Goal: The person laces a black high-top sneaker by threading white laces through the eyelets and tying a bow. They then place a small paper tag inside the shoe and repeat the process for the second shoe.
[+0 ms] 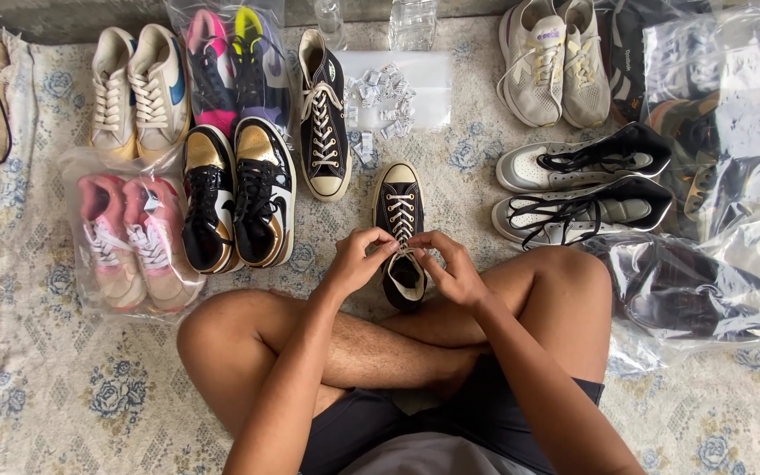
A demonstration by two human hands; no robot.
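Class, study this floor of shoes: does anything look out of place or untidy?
Mostly orderly pairs. One black high-top stands apart from its mate, which both hands, left and right, hold by the laces. Small white packets lie scattered loose between them.

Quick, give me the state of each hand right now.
Left hand: fingers pinched on the white lace of the black high-top sneaker.
Right hand: fingers pinched on the same lace.

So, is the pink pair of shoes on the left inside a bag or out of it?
Inside. The pink shoes lie in a clear plastic bag on the rug; its shiny film covers both.
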